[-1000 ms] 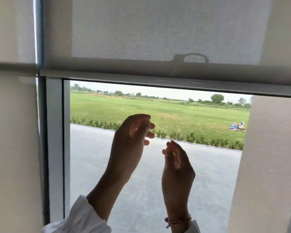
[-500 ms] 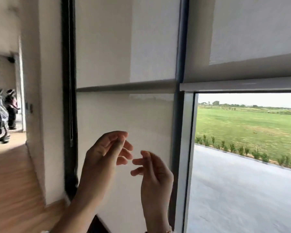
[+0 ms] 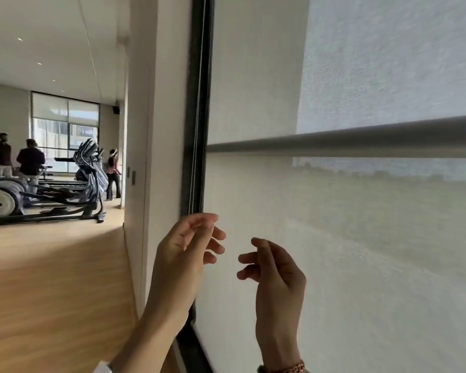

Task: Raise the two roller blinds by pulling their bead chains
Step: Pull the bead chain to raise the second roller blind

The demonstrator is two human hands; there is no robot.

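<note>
Reaching for bead chain (image 3: 197,130) w/ left hand (image 3: 184,254) at 12 o'clock of it — fingers curled loose, gripping nothing yet. Right hand (image 3: 276,275) half open, empty. This roller blind (image 3: 334,251) fully down, so prob pull not started — other blind out of frame, can't tell.

This is a gym hall: elliptical trainers (image 3: 51,181) stand in a row on a pale wood floor (image 3: 51,278), several people (image 3: 30,160) gather by them, and tall windows (image 3: 65,130) with roller blinds (image 3: 334,251) line the walls under a recessed-light ceiling (image 3: 51,36).
</note>
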